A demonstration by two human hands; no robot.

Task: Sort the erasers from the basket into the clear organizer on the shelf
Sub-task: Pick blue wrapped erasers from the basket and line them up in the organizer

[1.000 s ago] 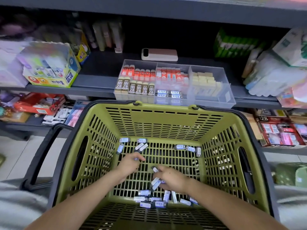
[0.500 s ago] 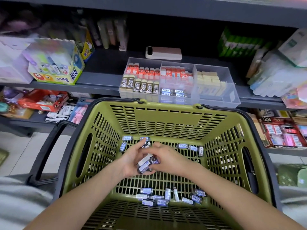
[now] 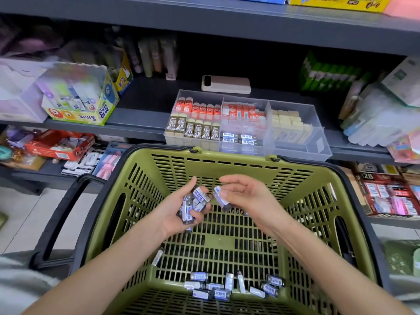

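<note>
**Both hands hold erasers above the green basket**

The left hand (image 3: 181, 210) lies palm-up over the middle of the olive-green slotted plastic basket (image 3: 227, 165). Its fingers curl round a handful of erasers (image 3: 196, 202), small rectangular blocks in glossy white-and-blue paper sleeves with dark ends. Just beside it, at its 3 o'clock, the right hand (image 3: 246, 196) pinches a single eraser (image 3: 220, 196) of the same kind at its fingertips, the thumb arched above. That block is motion-blurred and close to the handful; I cannot tell whether they touch.

On the basket's lattice floor, loose erasers (image 3: 218, 289) lie scattered at 6 o'clock, near the closest wall. One stray eraser (image 3: 157, 257) sits apart from them at 8 o'clock.

Past the basket's far rim, at 12 o'clock, the clear hard-plastic compartmented organizer (image 3: 316, 142) stands on the dark grey metal shelf (image 3: 141, 126). Its left compartment holds red-sleeved and brown "2B" blocks, its middle one red-sleeved blocks behind blue-and-white ones, its right one plain cream blocks. Behind the organizer lies a flat pale pink slab with rounded corners (image 3: 226, 84). At 9 o'clock on the shelf stands a yellow cardboard glue box (image 3: 91, 111).
</note>
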